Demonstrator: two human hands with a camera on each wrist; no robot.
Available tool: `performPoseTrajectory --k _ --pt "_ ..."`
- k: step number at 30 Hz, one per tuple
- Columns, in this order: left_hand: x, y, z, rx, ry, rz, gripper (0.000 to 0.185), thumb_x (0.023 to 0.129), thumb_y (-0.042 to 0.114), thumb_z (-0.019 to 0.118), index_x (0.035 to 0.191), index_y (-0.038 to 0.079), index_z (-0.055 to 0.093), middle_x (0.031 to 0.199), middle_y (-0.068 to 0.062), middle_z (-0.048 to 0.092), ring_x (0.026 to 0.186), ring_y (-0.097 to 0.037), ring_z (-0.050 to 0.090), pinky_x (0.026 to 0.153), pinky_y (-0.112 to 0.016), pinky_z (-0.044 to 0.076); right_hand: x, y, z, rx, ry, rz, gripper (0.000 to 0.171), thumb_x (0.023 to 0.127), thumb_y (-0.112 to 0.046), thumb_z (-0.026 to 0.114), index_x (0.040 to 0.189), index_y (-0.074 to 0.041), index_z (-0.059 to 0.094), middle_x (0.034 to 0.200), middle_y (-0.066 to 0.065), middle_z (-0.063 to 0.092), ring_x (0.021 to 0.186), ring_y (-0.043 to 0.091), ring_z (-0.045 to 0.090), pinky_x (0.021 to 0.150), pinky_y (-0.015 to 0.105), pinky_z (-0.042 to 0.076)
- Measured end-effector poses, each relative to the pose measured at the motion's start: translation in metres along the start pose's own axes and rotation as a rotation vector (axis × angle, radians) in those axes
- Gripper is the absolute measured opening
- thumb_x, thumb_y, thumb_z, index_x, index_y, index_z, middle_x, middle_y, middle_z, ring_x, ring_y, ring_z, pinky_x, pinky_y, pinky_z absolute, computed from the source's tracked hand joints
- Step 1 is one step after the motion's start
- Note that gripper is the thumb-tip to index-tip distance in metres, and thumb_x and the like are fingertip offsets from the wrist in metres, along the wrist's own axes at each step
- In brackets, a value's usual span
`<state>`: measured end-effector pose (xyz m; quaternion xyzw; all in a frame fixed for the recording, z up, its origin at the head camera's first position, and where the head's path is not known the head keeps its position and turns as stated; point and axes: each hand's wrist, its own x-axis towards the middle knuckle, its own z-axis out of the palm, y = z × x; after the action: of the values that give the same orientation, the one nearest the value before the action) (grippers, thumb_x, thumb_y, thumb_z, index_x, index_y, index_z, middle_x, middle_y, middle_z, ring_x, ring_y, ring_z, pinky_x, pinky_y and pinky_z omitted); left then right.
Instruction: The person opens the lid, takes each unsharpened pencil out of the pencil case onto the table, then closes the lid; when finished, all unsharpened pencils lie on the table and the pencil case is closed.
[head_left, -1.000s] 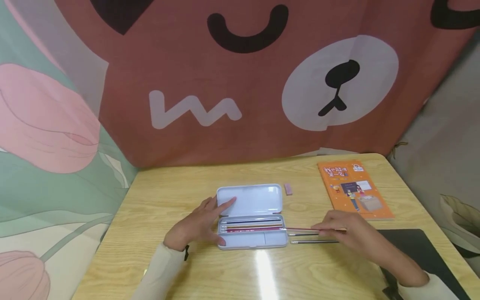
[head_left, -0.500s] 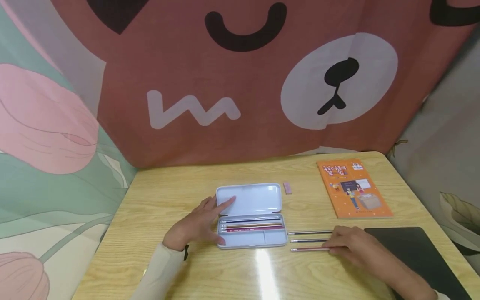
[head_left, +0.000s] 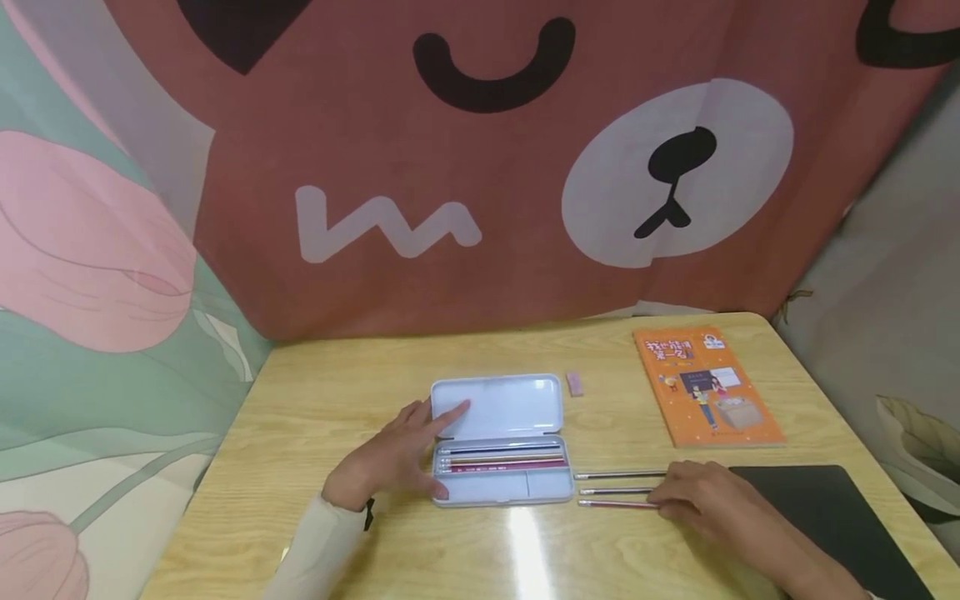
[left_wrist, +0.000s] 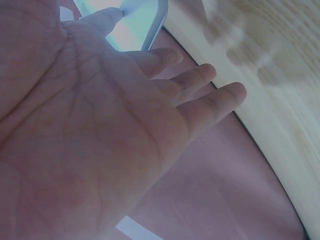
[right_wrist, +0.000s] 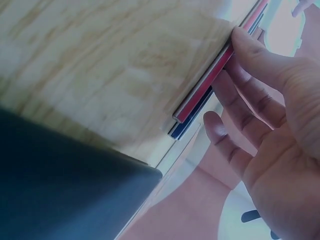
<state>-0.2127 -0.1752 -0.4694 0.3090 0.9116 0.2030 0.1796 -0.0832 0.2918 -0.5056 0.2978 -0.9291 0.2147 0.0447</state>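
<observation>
Reference: the centre of the pencil case (head_left: 480, 486), with 12 o'clock pointing away from the person.

1. Nearest zone, between 3 and 4 o'clock: the right hand (head_left: 708, 504) pinches the red pencil (head_left: 617, 505) toward one end, thumb on one side, fingers on the other. Whether the pencil bears fully on the table cannot be told. Recommended: keep the pinch light, let the whole length settle before loosening, and align it with its neighbours.

2. Just beyond the red pencil: the middle pencil (head_left: 611, 492), then the far pencil (head_left: 618, 476), both dark, nearly parallel, with narrow gaps between. Keep the fingertips off these, as a nudge could roll them. A black mat (head_left: 832, 525) lies past the hand.

3. At 9 o'clock: the left hand (head_left: 386, 458) is spread and clenches nothing; its thumb rests at the case's near left corner, its index finger on the open lid (head_left: 510, 404). This contact should steady the case; press gently to spare the hinge.

4. Case interior: pencils (head_left: 498, 467) lie side by side in the far compartment. Lift one at a time to avoid dragging the others.

5. Farther, at 2 o'clock: an eraser (head_left: 574, 384). Between 2 and 3: an orange book (head_left: 675, 408).
</observation>
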Motion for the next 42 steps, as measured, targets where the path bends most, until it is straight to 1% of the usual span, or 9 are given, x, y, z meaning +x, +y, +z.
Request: performPoseTrajectory --k 7,12,19,24,29,33,36,39,42 --pt "-0.001 -0.003 -0.004 -0.005 0.003 0.011 0.122 0.081 0.034 0.101 0.177 0.03 0.027 0.177 -0.024 0.026 0.162 -0.049 0.027 0.125 -0.068 0.037 0.006 0.0 -0.005 -0.026 0.0 -0.036 0.028 0.086 -0.007 0.092 0.104 -0.028 0.087 0.095 -0.022 0.07 0.084 -0.009 0.061 0.066 0.023 0.054" --pt "0.0 -0.004 -0.004 -0.017 -0.004 0.001 0.122 0.081 0.036 0.1 0.178 0.032 0.025 0.18 -0.024 0.022 0.164 -0.05 0.023 0.125 -0.07 0.035 0.007 0.0 -0.009 -0.033 -0.036 -0.016 0.026 0.089 -0.011 0.091 0.106 -0.03 0.086 0.097 -0.022 0.071 0.087 -0.007 0.063 0.069 0.026 0.056" --pt "0.001 0.0 -0.004 -0.026 -0.018 -0.011 0.121 0.082 0.037 0.1 0.177 0.034 0.025 0.181 -0.025 0.02 0.165 -0.052 0.02 0.125 -0.073 0.033 0.013 -0.002 -0.013 -0.04 -0.012 -0.007 0.024 0.089 -0.013 0.091 0.103 -0.031 0.085 0.093 -0.026 0.066 0.083 -0.011 0.055 0.066 0.023 0.052" --pt "0.002 0.0 -0.004 -0.02 -0.024 -0.017 0.12 0.083 0.036 0.099 0.177 0.034 0.025 0.181 -0.025 0.019 0.166 -0.052 0.019 0.125 -0.074 0.032 0.046 -0.019 -0.019 -0.094 0.004 0.015 0.018 0.092 -0.017 0.09 0.107 -0.026 0.085 0.095 -0.022 0.071 0.082 -0.006 0.059 0.069 0.028 0.054" --pt "0.001 0.0 -0.003 -0.024 -0.028 -0.021 0.12 0.083 0.036 0.099 0.177 0.033 0.026 0.18 -0.026 0.019 0.166 -0.053 0.018 0.125 -0.075 0.032 0.094 -0.045 -0.009 -0.16 0.014 -0.036 0.021 0.098 -0.025 0.084 0.117 -0.016 0.084 0.105 -0.006 0.077 0.09 0.01 0.07 0.079 0.039 0.06" --pt "0.0 -0.001 -0.002 -0.022 -0.022 -0.003 0.121 0.082 0.036 0.1 0.178 0.03 0.026 0.179 -0.027 0.022 0.164 -0.053 0.021 0.125 -0.074 0.032 0.127 -0.064 0.005 -0.085 -0.076 -0.055 0.031 0.102 -0.03 0.081 0.123 -0.008 0.08 0.11 0.002 0.078 0.096 0.016 0.071 0.084 0.041 0.061" --pt "0.0 -0.002 -0.001 -0.016 -0.018 0.001 0.121 0.082 0.036 0.1 0.178 0.03 0.026 0.179 -0.024 0.023 0.164 -0.051 0.023 0.126 -0.072 0.033 0.145 -0.073 0.018 -0.01 -0.122 -0.049 0.029 0.102 -0.03 0.081 0.121 -0.008 0.08 0.106 0.0 0.076 0.095 0.014 0.069 0.084 0.039 0.06" --pt "0.0 -0.002 -0.001 -0.015 -0.016 0.007 0.12 0.083 0.035 0.1 0.178 0.03 0.026 0.18 -0.021 0.024 0.163 -0.05 0.024 0.126 -0.071 0.033 0.155 -0.076 0.032 0.022 -0.116 -0.079 0.025 0.101 -0.027 0.082 0.118 -0.01 0.08 0.101 -0.002 0.074 0.09 0.01 0.064 0.081 0.035 0.059" --pt "0.0 -0.002 -0.002 -0.021 -0.012 0.022 0.12 0.083 0.034 0.1 0.177 0.027 0.027 0.18 -0.021 0.023 0.162 -0.05 0.026 0.125 -0.071 0.034 0.159 -0.069 0.052 0.022 -0.061 -0.159 0.022 0.102 -0.028 0.081 0.114 -0.01 0.078 0.098 -0.003 0.07 0.085 0.008 0.061 0.075 0.033 0.057"
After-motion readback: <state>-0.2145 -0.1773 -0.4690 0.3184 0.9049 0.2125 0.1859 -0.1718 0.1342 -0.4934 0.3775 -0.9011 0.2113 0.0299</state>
